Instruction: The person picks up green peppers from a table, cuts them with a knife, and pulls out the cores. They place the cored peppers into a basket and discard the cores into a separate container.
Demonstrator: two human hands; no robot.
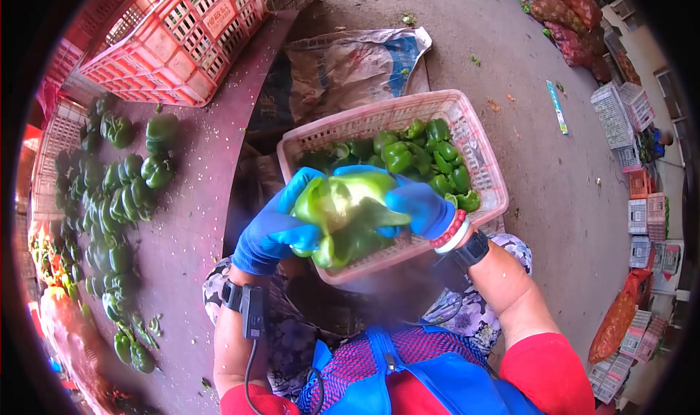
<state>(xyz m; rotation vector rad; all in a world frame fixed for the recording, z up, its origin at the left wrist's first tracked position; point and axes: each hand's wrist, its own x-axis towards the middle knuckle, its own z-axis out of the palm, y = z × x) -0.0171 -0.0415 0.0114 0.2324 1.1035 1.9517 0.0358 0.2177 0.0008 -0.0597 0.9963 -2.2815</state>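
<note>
A green bell pepper, torn open with its pale inside facing up, is held between my two blue-gloved hands. My left hand has its fingers curled round the pepper's left side. On the opposite side, my right hand grips it, its fingertips partly hidden behind the flesh. Both hands are above the near part of a pink plastic crate. Several green peppers lie inside that crate, mostly toward its far and right sides; the pepper and my hands cover some of its contents.
To the left, many green peppers are spread over a dark reddish tabletop. A large red crate stands on its far end. Beyond my crate lies a crumpled sack. Filled mesh sacks and stacked crates line the right.
</note>
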